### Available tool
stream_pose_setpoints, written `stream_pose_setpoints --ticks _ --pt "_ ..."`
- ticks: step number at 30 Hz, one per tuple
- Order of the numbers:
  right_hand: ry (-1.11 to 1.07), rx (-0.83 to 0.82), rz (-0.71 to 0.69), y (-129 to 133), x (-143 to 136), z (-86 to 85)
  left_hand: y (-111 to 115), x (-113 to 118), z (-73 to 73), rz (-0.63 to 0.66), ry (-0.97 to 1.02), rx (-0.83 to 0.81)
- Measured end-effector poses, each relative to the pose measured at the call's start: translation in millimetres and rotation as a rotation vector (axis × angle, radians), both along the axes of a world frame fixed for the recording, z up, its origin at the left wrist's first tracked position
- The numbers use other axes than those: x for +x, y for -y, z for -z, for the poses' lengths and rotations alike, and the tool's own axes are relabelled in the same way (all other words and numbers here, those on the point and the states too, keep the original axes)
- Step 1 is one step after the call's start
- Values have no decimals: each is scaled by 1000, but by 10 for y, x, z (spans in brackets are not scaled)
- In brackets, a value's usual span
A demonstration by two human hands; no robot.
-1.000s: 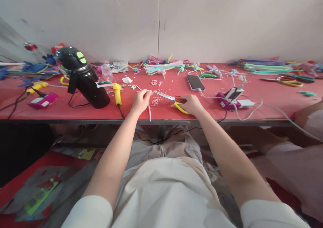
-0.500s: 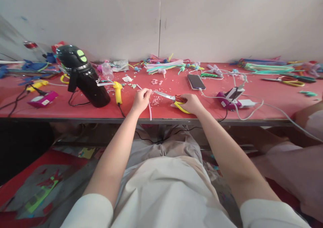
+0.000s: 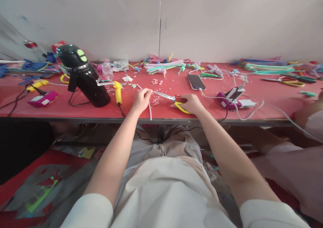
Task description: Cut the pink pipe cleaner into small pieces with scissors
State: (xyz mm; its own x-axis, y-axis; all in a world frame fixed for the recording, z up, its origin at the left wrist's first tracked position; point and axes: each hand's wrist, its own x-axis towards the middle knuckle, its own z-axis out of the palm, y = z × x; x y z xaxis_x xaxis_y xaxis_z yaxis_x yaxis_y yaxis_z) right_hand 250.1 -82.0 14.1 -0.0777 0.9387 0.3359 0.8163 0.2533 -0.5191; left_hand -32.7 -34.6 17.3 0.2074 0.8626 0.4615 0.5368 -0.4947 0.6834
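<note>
One pink stem [image 3: 150, 112] is pinched, in the head view, by the fingers [image 3: 148, 92] of the left hand [image 3: 140, 101], near the worktop's [image 3: 165, 114] front edge. Scissors [image 3: 166, 96] are grasped by their handles in the right hand [image 3: 191, 104]. The stem, seemingly light, soft and easily bent, is best held near the blades.

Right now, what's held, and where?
Right hand: scissors, grip on the handles. Left hand: thin pink strip, pinched between its ends, fingertips near the blade tips.
</note>
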Motion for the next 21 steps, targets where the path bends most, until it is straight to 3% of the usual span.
stream_pose_setpoints --ticks 21 --pt "-8 11 3 27 -5 -5 3 0 -5 -12 16 -3"
